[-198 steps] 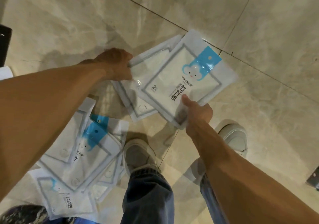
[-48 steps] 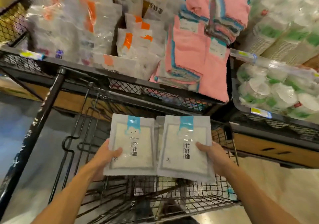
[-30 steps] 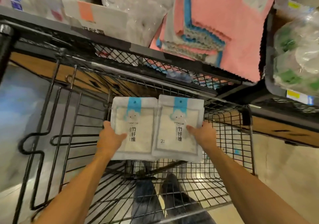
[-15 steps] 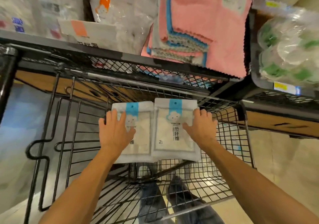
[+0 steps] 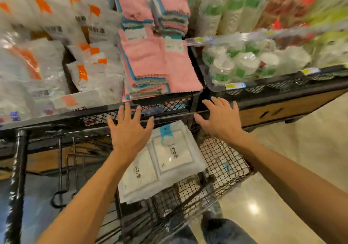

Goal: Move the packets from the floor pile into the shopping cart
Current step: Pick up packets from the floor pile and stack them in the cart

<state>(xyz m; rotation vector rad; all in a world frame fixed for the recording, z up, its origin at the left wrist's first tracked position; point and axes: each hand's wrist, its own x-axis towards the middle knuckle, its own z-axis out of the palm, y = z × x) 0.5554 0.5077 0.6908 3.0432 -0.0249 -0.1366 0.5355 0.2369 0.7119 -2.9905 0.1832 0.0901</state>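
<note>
Two white packets with blue tabs, one on the right (image 5: 174, 149) and one on the left (image 5: 139, 176), lie overlapping inside the black wire shopping cart (image 5: 224, 164). My left hand (image 5: 130, 130) hovers above them with fingers spread and holds nothing. Over the cart's far right corner my right hand (image 5: 219, 119) is likewise spread and holds nothing. The floor pile is out of view.
A store shelf stands just behind the cart, with stacked pink cloths (image 5: 156, 59), bagged white goods with orange labels (image 5: 56, 55) and wrapped paper cups (image 5: 243, 61). The cart's black frame post (image 5: 17, 178) is at left. My shoes (image 5: 211, 223) show below on the tiled floor.
Both hands have let go of the packets, which have dropped into the cart basket. The hands have lifted with fingers spread, and the view has tilted up toward the shelf.
</note>
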